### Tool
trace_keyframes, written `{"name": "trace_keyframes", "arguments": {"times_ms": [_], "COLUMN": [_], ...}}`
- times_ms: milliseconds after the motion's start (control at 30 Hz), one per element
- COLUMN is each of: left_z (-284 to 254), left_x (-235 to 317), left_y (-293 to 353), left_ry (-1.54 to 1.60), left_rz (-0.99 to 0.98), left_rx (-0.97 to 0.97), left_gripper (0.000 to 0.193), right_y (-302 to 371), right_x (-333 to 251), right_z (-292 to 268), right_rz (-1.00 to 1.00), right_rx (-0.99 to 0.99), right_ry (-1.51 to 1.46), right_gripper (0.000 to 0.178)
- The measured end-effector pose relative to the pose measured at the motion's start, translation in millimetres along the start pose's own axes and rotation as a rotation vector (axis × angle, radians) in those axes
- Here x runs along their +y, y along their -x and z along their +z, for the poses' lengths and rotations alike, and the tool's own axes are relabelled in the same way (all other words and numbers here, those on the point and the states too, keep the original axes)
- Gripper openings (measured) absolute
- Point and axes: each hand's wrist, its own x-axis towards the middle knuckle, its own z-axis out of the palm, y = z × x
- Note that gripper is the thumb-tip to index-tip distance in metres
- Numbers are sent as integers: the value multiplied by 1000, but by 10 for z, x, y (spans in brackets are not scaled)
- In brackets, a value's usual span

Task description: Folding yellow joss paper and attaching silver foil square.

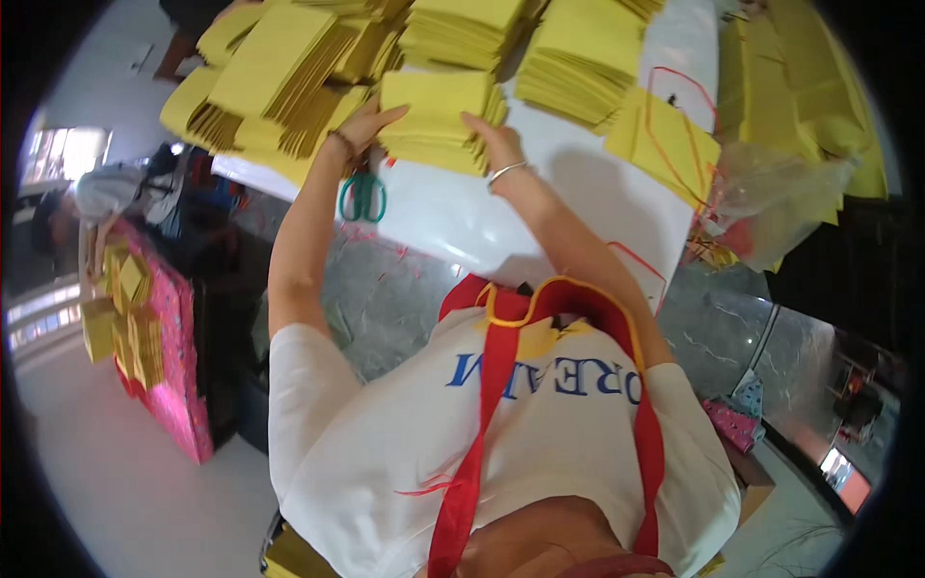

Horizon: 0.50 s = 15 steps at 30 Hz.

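Observation:
Between my two hands sits a stack of folded yellow paper (434, 111) on the white tabletop (453, 222). My left hand (362, 127) grips its left edge, thumb lying over the top sheet. On the opposite side my right hand (496, 144) holds the right edge, its thumb at the upper corner and its other fingers mostly hidden. Green-handled scissors (362, 197) lie just below my left hand at the table's near edge. More bundles of folded yellow paper (279, 63) are heaped beyond and to the left, and another pile (583, 58) stands to the right.
A flat yellow sheet (665, 144) with red string (653, 106) over it lies at the right. Beside it hangs a clear plastic bag (780, 197) near large yellow sheets (795, 77). Far left, a pink-covered table (178, 356) carries more yellow bundles (135, 318).

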Motion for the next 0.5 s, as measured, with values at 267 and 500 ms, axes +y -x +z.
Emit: {"name": "trace_keyframes", "arguments": {"times_ms": [267,500], "left_z": [-26,6], "left_x": [-80,-124], "left_y": [-111,-72], "left_ry": [-5,-9], "left_rz": [58,57], "left_rx": [-25,27], "left_gripper": [53,58], "right_y": [189,219], "right_x": [-202,-189], "right_z": [47,13], "right_rz": [-33,3], "right_rx": [112,77], "right_ry": [3,-17], "right_gripper": [34,30]}}
